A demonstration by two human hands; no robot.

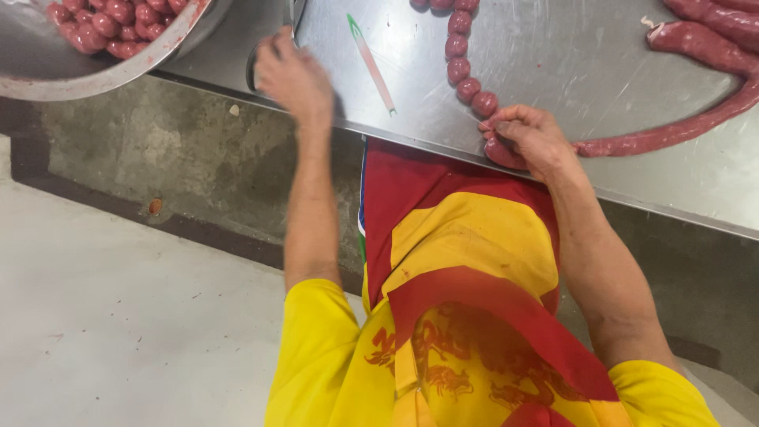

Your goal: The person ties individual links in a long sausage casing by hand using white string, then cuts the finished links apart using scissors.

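Right hand [528, 138] pinches the sausage [672, 133] at the table [553, 55] edge. Tied links [461, 59] lie beyond; long casing remains unlinked. Left hand [294, 75] is blurred, its grip unclear.

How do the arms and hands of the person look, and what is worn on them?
Both hands, the left hand and the right hand, are bare: no gloves, rings or watch can be seen. The forearms are bare too. Short yellow sleeves end about the elbow, and they belong to a yellow shirt. A red and yellow apron hangs between the arms.
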